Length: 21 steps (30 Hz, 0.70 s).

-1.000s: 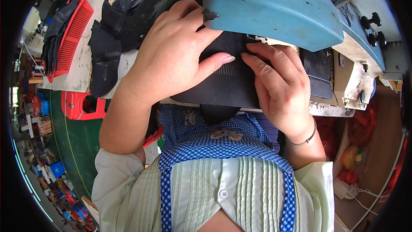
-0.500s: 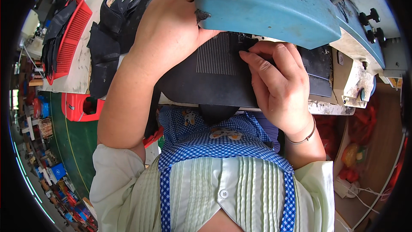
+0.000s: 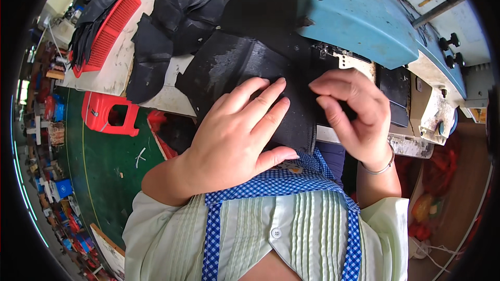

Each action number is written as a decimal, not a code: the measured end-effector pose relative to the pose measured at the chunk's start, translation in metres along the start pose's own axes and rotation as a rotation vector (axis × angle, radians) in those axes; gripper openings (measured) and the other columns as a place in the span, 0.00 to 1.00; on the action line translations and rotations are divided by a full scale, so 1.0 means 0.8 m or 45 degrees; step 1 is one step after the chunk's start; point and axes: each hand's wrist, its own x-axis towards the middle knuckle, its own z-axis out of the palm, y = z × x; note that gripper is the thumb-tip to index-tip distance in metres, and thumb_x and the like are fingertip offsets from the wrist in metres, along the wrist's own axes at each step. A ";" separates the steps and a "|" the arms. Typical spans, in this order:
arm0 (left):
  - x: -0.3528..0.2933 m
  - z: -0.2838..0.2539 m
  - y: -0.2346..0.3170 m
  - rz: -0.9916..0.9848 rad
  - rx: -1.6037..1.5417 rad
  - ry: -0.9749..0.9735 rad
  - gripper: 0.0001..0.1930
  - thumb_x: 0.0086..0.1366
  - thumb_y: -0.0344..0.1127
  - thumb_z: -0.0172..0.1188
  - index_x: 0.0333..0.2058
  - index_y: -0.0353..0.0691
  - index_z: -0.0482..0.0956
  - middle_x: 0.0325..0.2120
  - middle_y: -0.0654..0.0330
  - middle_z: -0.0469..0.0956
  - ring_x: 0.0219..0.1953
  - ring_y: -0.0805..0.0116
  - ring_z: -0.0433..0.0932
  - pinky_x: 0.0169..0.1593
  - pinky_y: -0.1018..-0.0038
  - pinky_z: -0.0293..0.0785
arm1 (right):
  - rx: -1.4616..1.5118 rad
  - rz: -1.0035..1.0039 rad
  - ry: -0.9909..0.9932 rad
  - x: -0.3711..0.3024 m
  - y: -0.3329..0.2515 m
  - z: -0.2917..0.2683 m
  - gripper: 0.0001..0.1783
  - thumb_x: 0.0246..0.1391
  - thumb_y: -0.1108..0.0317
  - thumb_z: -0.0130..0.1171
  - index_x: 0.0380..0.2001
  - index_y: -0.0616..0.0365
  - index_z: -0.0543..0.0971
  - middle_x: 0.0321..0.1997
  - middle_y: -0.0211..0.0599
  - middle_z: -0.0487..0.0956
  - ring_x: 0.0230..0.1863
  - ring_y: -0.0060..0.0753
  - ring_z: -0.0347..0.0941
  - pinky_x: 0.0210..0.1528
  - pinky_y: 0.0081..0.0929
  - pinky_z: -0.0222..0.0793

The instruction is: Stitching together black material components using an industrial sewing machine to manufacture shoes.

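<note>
A broad black leather-like piece [image 3: 224, 65] lies in front of me, with a fold ridge and grey shiny patches on its upper face. My left hand [image 3: 239, 130] rests flat on its near part, fingers stretched out and thumb apart. Beside its right edge my right hand [image 3: 359, 109] is curled, thumb and index tips close together in a pinch. Anything between those tips is hidden or too small to make out. Just beyond the right hand is the blue head [image 3: 359, 21] of what looks like an industrial sewing machine, with metal parts under its edge.
Several black cut pieces [image 3: 153, 54] overlap on the white table [image 3: 117, 52] at left. A red mesh basket [image 3: 112, 31] holds more dark pieces. Below the table edge, a red plastic stool [image 3: 109, 114] stands on the green floor [image 3: 99, 177]. Black knobs [image 3: 450, 49] stick out at right.
The ribbed section of black material under the machine no longer shows; a grey-patched face lies leftward of the machine. My left hand has come down toward me and flattened. The view has shifted.
</note>
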 end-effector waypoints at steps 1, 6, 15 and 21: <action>-0.003 0.000 -0.008 0.023 -0.096 0.077 0.26 0.58 0.41 0.72 0.50 0.29 0.81 0.56 0.44 0.78 0.56 0.45 0.77 0.58 0.57 0.75 | 0.019 -0.137 -0.105 0.007 -0.009 0.007 0.13 0.49 0.80 0.67 0.40 0.64 0.83 0.40 0.46 0.82 0.39 0.48 0.80 0.44 0.37 0.78; 0.018 -0.010 -0.092 -0.241 -0.277 0.678 0.12 0.66 0.24 0.63 0.48 0.34 0.84 0.47 0.54 0.84 0.48 0.67 0.82 0.52 0.73 0.75 | -0.211 -0.313 -0.177 0.001 -0.023 0.054 0.16 0.38 0.77 0.67 0.36 0.68 0.82 0.44 0.46 0.80 0.46 0.47 0.78 0.48 0.37 0.79; 0.028 0.000 -0.162 -0.381 -1.125 0.698 0.06 0.69 0.28 0.66 0.41 0.33 0.85 0.34 0.68 0.82 0.37 0.83 0.77 0.42 0.83 0.73 | -0.100 -0.215 -0.177 0.003 -0.025 0.048 0.26 0.42 0.80 0.70 0.49 0.65 0.79 0.50 0.46 0.78 0.42 0.44 0.78 0.46 0.34 0.79; -0.031 -0.022 -0.101 0.081 -0.960 0.801 0.00 0.69 0.23 0.60 0.37 0.33 0.78 0.35 0.59 0.74 0.35 0.74 0.70 0.40 0.81 0.65 | 0.116 0.293 -0.214 0.027 -0.039 0.051 0.38 0.46 0.72 0.76 0.62 0.65 0.73 0.48 0.47 0.80 0.28 0.33 0.77 0.32 0.29 0.75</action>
